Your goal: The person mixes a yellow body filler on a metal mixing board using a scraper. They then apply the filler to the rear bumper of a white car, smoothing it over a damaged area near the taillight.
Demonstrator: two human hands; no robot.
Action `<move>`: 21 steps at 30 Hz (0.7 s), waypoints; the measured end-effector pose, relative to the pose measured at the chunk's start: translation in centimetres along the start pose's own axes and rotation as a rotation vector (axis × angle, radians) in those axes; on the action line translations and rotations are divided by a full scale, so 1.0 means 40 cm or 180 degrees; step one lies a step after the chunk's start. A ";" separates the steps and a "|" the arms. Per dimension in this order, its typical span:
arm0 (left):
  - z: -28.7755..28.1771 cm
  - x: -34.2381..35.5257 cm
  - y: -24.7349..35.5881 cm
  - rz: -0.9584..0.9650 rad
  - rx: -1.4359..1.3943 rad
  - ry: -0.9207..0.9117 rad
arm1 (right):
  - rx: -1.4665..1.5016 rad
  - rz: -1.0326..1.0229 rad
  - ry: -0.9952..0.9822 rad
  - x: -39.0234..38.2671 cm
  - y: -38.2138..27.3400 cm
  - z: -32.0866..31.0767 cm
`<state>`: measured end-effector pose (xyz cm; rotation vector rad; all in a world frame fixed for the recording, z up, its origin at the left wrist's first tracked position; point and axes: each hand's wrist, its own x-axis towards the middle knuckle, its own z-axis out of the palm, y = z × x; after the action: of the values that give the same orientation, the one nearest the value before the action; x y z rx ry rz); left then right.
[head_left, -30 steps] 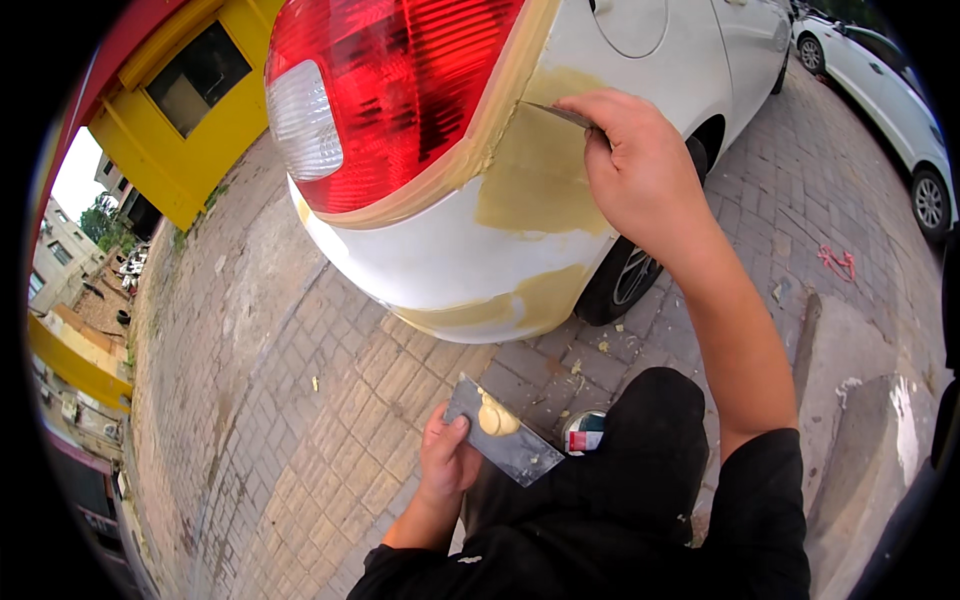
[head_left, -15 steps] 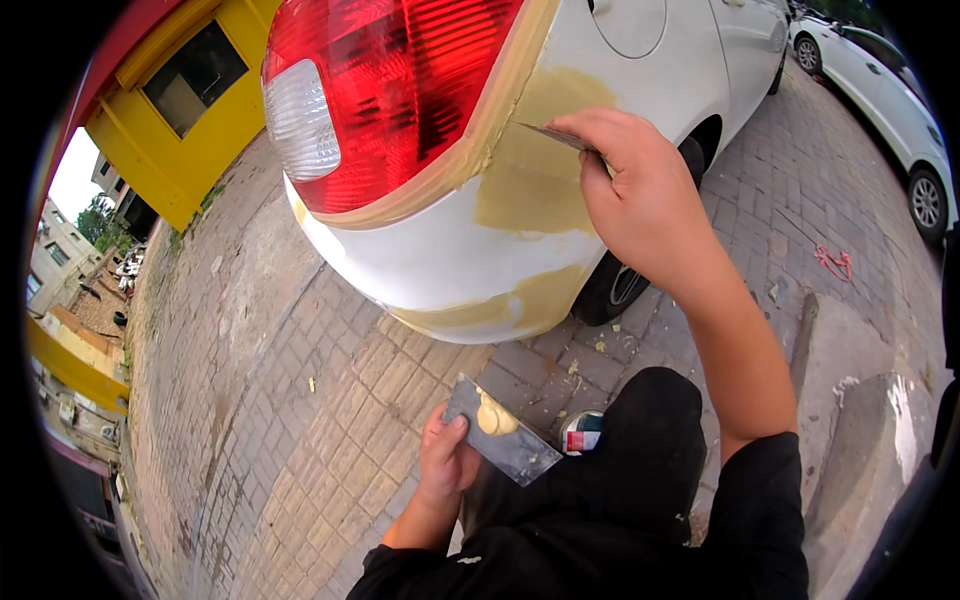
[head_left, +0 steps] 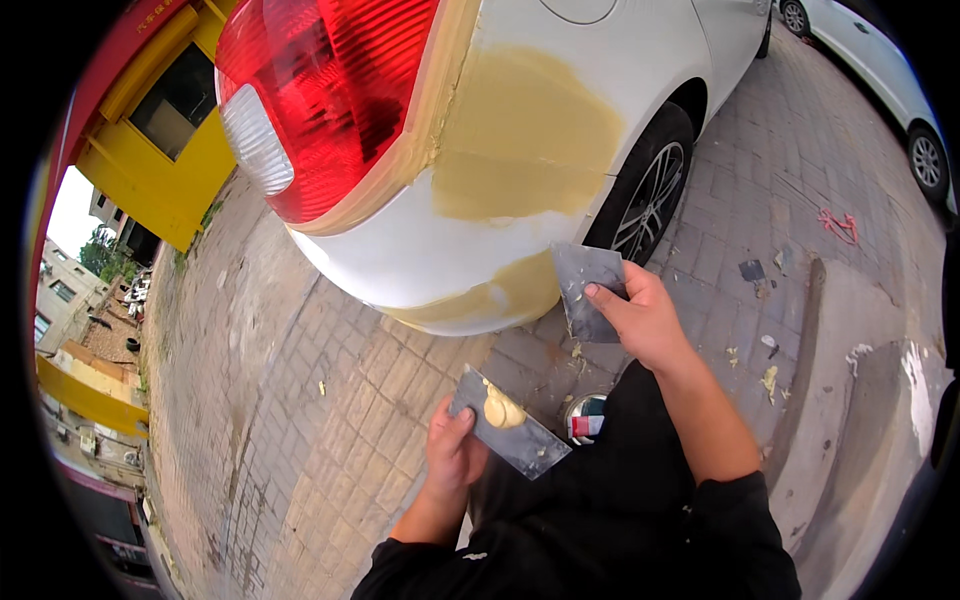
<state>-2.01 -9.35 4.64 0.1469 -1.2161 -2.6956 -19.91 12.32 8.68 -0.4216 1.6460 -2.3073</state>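
In my left hand (head_left: 452,446) I hold a flat grey plate (head_left: 530,447) by its edge, with a lump of yellowish putty (head_left: 502,408) on it. My right hand (head_left: 652,318) grips a thin grey putty spreader (head_left: 592,290), apart from the car and up to the right of the plate. Beyond the hands stands the rear corner of a white car (head_left: 400,265). Yellow-tan putty (head_left: 525,135) covers a broad patch beside its red tail light (head_left: 320,90), and more putty (head_left: 490,298) lies along the lower bumper. Masking tape (head_left: 418,170) borders the light.
A tin (head_left: 583,418) stands by my knee on the paving. The car's rear wheel (head_left: 645,190) is just past my right hand. To the right are a concrete kerb block (head_left: 835,370), a pink string (head_left: 838,226) and another white car (head_left: 880,60). A yellow building (head_left: 150,180) is at the left.
My right hand has come down and away from the putty patch with the spreader, toward the plate. My left hand and the plate have barely moved. The view has shifted, baring more of the wheel.
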 end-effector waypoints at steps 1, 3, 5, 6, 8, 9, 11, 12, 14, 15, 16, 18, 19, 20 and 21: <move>-0.003 -0.001 -0.001 -0.0063 -0.0019 -0.0056 | 0.0342 0.0237 0.0099 -0.010 0.027 -0.012; 0.000 -0.002 -0.005 -0.0148 -0.0029 -0.0118 | 0.0655 0.0426 0.0317 -0.029 0.076 -0.036; 0.013 0.004 -0.012 -0.0183 -0.0005 -0.0135 | 0.0908 0.0588 0.0429 -0.043 0.106 -0.059; 0.023 0.007 -0.018 -0.0174 0.0058 -0.0080 | 0.0926 0.0597 0.0492 -0.050 0.118 -0.068; 0.041 0.012 -0.032 -0.0142 0.0167 0.0029 | 0.0938 0.0614 0.0608 -0.064 0.143 -0.085; 0.042 0.017 -0.037 -0.0177 0.0147 -0.0030 | 0.0914 0.0578 0.0646 -0.070 0.155 -0.094; 0.043 0.023 -0.043 -0.0227 0.0104 -0.0143 | 0.0861 0.0501 0.0701 -0.081 0.173 -0.106; 0.047 0.025 -0.047 -0.0262 0.0121 -0.0164 | 0.0748 0.0346 0.0704 -0.085 0.176 -0.113; 0.055 0.030 -0.044 -0.0274 0.0165 -0.0204 | 0.0528 0.0014 0.0652 -0.077 0.173 -0.120; 0.057 0.030 -0.049 -0.0317 0.0152 -0.0214 | 0.0019 -0.0155 0.0733 -0.076 0.162 -0.125; 0.058 0.026 -0.048 -0.0308 0.0167 -0.0194 | -0.0456 -0.0337 0.0754 -0.069 0.137 -0.117; 0.070 0.028 -0.053 -0.0318 0.0232 -0.0153 | -0.1599 -0.1143 0.0783 -0.038 0.065 -0.107; 0.069 0.023 -0.054 -0.0338 0.0212 -0.0184 | -0.1881 -0.1537 0.0695 -0.018 0.025 -0.092; 0.061 0.014 -0.051 -0.0353 0.0194 -0.0194 | -0.2140 -0.1931 0.0591 0.004 -0.014 -0.065; 0.059 0.007 -0.047 -0.0375 0.0172 -0.0222 | -0.2396 -0.2340 0.0506 0.026 -0.052 -0.037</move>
<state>-2.91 -6.48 4.78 0.1372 -1.3412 -2.7908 -21.56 13.87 10.25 -1.1885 2.7865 -2.0537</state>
